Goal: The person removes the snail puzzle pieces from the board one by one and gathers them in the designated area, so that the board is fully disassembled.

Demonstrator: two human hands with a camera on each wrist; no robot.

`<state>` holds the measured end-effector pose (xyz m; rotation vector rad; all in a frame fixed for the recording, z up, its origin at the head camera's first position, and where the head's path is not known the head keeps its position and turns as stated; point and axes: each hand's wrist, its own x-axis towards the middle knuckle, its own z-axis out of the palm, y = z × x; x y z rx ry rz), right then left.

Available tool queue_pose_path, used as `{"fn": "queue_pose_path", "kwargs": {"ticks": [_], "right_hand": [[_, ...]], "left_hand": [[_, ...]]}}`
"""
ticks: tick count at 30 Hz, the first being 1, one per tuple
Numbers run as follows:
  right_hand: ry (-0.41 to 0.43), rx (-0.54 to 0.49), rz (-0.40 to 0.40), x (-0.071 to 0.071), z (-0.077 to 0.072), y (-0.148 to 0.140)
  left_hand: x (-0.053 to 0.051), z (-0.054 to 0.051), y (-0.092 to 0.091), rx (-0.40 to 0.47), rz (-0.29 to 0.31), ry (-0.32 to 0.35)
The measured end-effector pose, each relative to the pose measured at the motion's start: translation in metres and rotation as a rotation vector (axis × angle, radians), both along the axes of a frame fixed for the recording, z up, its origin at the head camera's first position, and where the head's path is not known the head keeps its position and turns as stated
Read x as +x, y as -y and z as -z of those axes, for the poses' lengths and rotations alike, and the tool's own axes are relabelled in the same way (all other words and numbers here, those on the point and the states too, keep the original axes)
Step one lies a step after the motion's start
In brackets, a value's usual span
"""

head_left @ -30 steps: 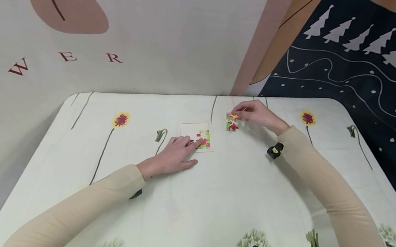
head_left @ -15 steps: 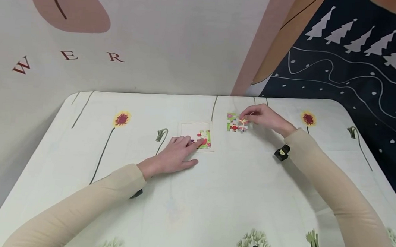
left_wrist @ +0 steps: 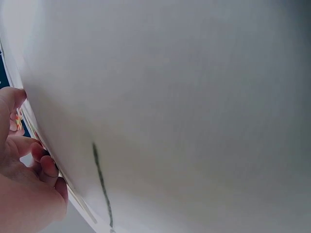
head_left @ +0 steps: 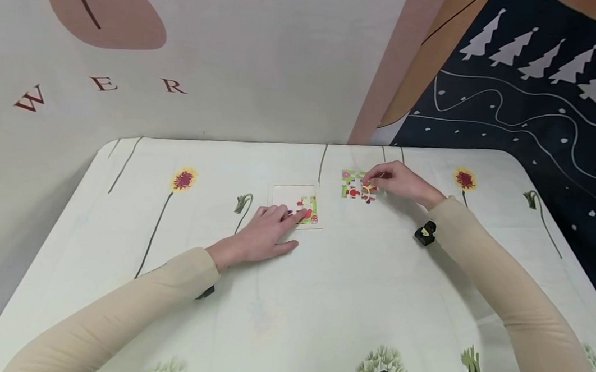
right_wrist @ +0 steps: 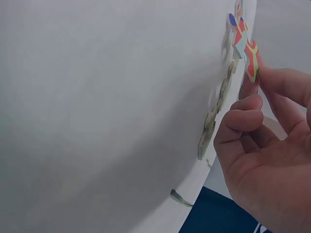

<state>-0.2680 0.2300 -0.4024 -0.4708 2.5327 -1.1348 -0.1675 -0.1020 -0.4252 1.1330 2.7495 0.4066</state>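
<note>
My left hand [head_left: 262, 234] lies palm down over the lower left of a flat square puzzle board [head_left: 290, 192], its index finger touching the joined jigsaw pieces [head_left: 311, 203] in the board's right part. The hand covers the board's lower left corner. To the right of the board, a cluster of colourful jigsaw pieces [head_left: 349, 180] rests on the cloth. At that cluster's right side my right hand [head_left: 401, 183] pinches a red and yellow jigsaw piece [right_wrist: 251, 60] between thumb and fingertips. In the right wrist view it looks tilted; whether it touches its neighbours I cannot tell.
A white flower-print cloth [head_left: 333, 289] covers the table. Its far edge meets a pale printed wall hanging [head_left: 264, 66], with a dark tree-print cloth [head_left: 524, 108] at the right. Each wrist carries a small black device, such as the right wrist camera [head_left: 425, 233].
My right hand has shifted right and slightly nearer with a pinched piece, from over the cluster to its right side, and barely moved in the last half second. The left hand stays put.
</note>
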Motion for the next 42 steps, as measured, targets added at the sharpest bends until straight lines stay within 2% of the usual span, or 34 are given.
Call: {"fn": "queue_pose_path", "kwargs": {"ticks": [14,23,33,42], "right_hand": [[-0.006,0.041,0.004,-0.001,0.003,0.002],[-0.001,0.055,0.031,-0.001,-0.001,-0.001],[0.007,0.01,0.057,0.002,-0.005,-0.002],[-0.048,-0.046,0.014,0.006,-0.008,0.013]], "left_hand": [[0.001,0.0,0.0,0.001,0.002,-0.024],[0.001,-0.002,-0.001,-0.007,-0.004,-0.016],[0.001,0.0,0.0,-0.014,-0.007,-0.016],[0.001,0.0,0.0,-0.007,-0.003,-0.019]]}}
